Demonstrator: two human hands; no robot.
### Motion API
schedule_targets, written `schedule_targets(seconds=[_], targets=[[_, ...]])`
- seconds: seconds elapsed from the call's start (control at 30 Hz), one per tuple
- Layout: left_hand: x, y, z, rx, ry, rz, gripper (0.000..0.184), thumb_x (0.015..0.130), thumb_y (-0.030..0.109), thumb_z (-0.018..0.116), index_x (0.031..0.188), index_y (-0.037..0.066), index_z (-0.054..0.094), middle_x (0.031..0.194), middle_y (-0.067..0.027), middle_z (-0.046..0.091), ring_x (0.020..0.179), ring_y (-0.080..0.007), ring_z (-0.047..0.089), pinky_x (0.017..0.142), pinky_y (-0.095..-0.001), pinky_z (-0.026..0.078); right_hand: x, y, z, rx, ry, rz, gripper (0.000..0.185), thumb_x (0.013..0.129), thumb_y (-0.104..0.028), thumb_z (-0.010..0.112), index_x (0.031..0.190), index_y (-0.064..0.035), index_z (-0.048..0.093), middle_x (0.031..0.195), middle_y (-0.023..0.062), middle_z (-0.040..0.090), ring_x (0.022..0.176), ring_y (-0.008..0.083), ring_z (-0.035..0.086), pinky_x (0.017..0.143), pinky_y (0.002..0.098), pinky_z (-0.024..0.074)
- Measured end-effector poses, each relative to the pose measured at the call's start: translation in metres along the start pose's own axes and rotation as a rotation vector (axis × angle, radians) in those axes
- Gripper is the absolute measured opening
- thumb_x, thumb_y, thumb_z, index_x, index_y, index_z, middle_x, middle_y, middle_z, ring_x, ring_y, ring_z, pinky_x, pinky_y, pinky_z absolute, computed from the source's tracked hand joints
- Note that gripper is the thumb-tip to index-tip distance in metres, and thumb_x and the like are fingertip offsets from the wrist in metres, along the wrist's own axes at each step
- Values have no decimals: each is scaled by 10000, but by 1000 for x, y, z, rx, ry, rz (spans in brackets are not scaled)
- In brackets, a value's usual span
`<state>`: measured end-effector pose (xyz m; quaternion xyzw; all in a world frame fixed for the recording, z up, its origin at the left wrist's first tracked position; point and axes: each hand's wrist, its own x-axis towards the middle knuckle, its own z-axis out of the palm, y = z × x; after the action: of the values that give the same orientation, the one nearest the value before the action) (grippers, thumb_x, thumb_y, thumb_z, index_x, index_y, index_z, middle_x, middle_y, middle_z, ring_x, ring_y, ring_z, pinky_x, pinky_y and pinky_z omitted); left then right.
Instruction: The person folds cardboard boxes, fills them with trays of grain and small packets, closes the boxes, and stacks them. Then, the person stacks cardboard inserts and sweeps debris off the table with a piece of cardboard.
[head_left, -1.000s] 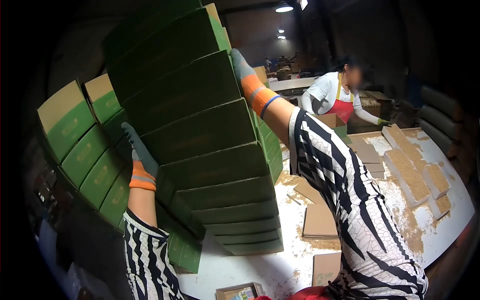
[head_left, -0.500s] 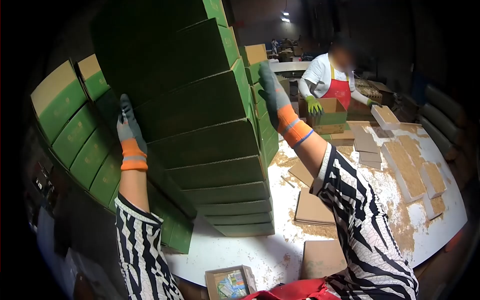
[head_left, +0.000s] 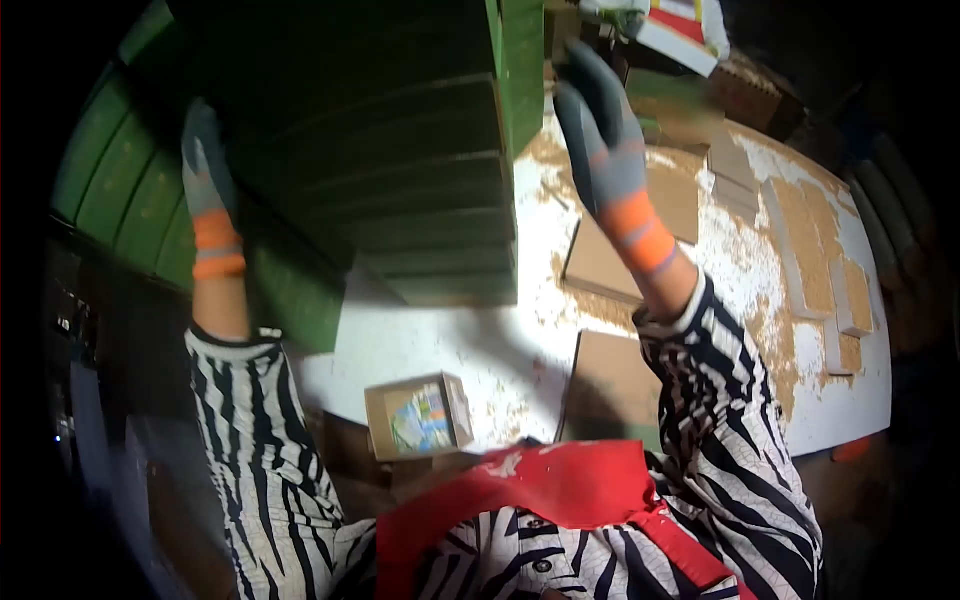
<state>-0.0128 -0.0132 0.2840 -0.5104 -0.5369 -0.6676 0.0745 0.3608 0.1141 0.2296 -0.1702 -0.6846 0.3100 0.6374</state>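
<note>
A tall stack of green cardboard boxes (head_left: 430,200) stands in front of me on the white table, its top out of view. On its left side is my left hand (head_left: 208,165), in a grey glove with an orange cuff, fingers stretched upward; whether it touches the boxes I cannot tell. My right hand (head_left: 608,135), gloved the same way, is raised to the right of the stack, apart from it, with the fingers spread and nothing in them. Beneath that hand, flat brown cardboard pieces (head_left: 605,262) lie on the table.
More green boxes (head_left: 140,200) are stacked at the left. A small open carton (head_left: 460,408) with colourful packets is at the near table edge. Sawdust-topped blocks (head_left: 805,250) lie on the right of the white table (head_left: 450,345). A co-worker's glove (head_left: 625,20) shows at the top.
My view has tilted down, so the stack, table and co-worker sit higher or leave the frame. My right hand has moved away from the stack, to the right, and its fingers have spread.
</note>
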Motion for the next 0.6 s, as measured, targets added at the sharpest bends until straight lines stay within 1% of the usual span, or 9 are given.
schedule_targets(seconds=[0.03, 0.13, 0.23, 0.27, 0.37, 0.47, 0.5, 0.57, 0.6], targets=[[-48, -7, -14, 292, -170, 60, 426, 987, 272, 417, 1331, 24, 458, 1322, -97, 507, 1218, -221, 464, 1027, -309, 351, -54, 6, -13, -191, -128, 2, 454, 863, -224, 618, 1259, -33, 506, 1203, 175, 569, 1093, 307, 561, 956, 362, 426], [-252, -103, -83, 491, -482, -443, 630, 914, 331, 560, 1415, 36, 319, 1442, -163, 351, 1317, -286, 353, 1069, -376, 310, -249, 32, -41, -535, -666, 260, 499, 847, -312, 600, 1279, -84, 495, 1248, 187, 524, 1172, 359, 485, 1003, 437, 385], [-448, -164, -158, 356, -688, -795, 649, 947, 403, 474, 1444, 51, 252, 1414, -187, 355, 1315, -303, 345, 1042, -358, 334, -361, 17, -61, -843, -1123, 376, 660, 815, -540, 535, 1358, -182, 420, 1428, 168, 346, 1338, 405, 251, 1081, 577, 154], [-450, -122, -143, 489, -829, -985, 648, 955, 422, 451, 1443, 48, 249, 1404, -183, 366, 1305, -301, 354, 1032, -347, 344, -380, 16, -69, -860, -1268, 457, 676, 799, -532, 561, 1363, -189, 411, 1436, 161, 337, 1359, 384, 217, 1087, 593, 103], [-430, -45, -98, 23, -546, -1310, 659, 961, 442, 428, 1439, 32, 237, 1401, -189, 366, 1288, -296, 365, 1031, -333, 339, -401, 14, -106, -788, -1203, 478, 667, 772, -502, 607, 1339, -190, 447, 1437, 149, 339, 1371, 361, 200, 1102, 584, 71], [-440, -23, -59, -197, -438, -1400, 641, 941, 430, 499, 1430, 82, 275, 1297, -124, 443, 1166, -219, 424, 955, -328, 398, -387, 14, -161, -836, -1197, 500, 669, 747, -455, 638, 1332, -182, 458, 1427, 147, 346, 1369, 367, 200, 1114, 559, 77], [-480, -56, -55, 49, -720, -857, 618, 949, 405, 481, 1410, 45, 284, 1337, -181, 408, 1218, -274, 404, 1009, -348, 359, -378, 15, -181, -861, -1190, 498, 662, 724, -443, 650, 1309, -179, 485, 1413, 146, 361, 1360, 369, 219, 1111, 562, 99], [-516, -75, -19, 138, -778, -742, 574, 959, 366, 460, 1375, 1, 308, 1365, -247, 373, 1258, -347, 392, 1061, -373, 325, -370, 20, -222, -940, -1189, 506, 652, 687, -407, 671, 1274, -163, 524, 1388, 143, 393, 1346, 364, 251, 1111, 551, 131], [-506, -45, 24, 87, -711, -989, 559, 960, 360, 458, 1362, -5, 323, 1354, -251, 373, 1240, -361, 404, 1057, -375, 329, -370, 25, -243, -990, -1196, 514, 649, 673, -383, 680, 1261, -150, 535, 1377, 141, 410, 1341, 357, 264, 1114, 537, 141]])
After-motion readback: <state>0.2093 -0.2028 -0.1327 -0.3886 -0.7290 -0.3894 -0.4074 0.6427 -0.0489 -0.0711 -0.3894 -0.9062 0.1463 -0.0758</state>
